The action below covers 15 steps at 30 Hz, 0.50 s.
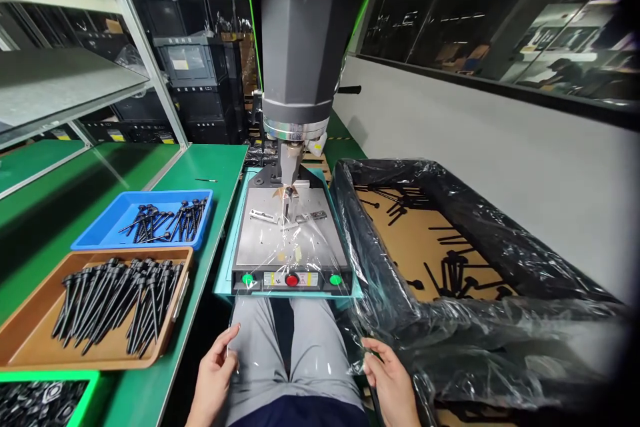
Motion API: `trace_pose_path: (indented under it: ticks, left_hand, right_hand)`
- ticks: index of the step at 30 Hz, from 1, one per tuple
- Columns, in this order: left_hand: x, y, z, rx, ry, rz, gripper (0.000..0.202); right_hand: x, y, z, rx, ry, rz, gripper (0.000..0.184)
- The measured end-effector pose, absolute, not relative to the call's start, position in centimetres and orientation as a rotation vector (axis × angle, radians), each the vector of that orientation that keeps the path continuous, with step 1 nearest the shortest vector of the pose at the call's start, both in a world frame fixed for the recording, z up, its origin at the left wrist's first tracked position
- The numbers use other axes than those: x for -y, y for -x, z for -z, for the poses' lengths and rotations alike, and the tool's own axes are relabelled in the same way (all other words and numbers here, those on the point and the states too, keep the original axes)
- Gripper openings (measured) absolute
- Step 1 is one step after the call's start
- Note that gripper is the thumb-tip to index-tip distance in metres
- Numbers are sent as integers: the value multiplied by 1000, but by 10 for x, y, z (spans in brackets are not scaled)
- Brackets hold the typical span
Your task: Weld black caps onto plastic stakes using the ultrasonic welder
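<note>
My left hand point(215, 373) is in front of my left thigh, thumb and fingertips pinched on an edge of clear plastic film point(356, 365). On the other side, my right hand point(387, 380) pinches the film too. The see-through film spreads over my lap and up across the press; its full outline is hard to make out. Beyond my knees stands the press, its metal base plate point(260, 247) carrying small fixture pieces. Green buttons point(247, 278) and a red button point(291, 279) sit on its front panel. The grey press head point(297, 47) hangs above.
On the green bench at left, a blue tray point(113, 220) and a brown tray point(30, 340) hold black rod-like parts. A green bin point(90, 390) contains small dark parts. At right, a box lined with black plastic point(500, 233) holds more black parts on cardboard.
</note>
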<state>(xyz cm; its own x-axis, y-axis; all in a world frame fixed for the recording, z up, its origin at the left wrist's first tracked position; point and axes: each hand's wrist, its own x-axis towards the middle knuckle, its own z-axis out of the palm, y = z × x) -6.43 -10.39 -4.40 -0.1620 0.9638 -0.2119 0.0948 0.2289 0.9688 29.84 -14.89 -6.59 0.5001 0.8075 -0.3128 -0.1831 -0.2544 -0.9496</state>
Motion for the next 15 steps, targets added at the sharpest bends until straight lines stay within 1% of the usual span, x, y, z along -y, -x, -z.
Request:
trace_pose_path:
  ticks: [4, 9, 12, 15]
  left_hand:
    - [116, 65, 52, -1543, -1055, -1056, 50]
    - [130, 71, 68, -1530, -1085, -1042, 46]
    - [137, 73, 75, -1512, -1086, -1037, 43]
    - [139, 70, 72, -1547, -1035, -1073, 44]
  right_hand:
    - [160, -293, 79, 511, 1572, -1030, 43]
    - [173, -285, 87, 445, 1605, -1003, 50]
    - [178, -285, 93, 503, 1625, -1062, 53]
    - [177, -290, 100, 568, 1645, -1123, 56]
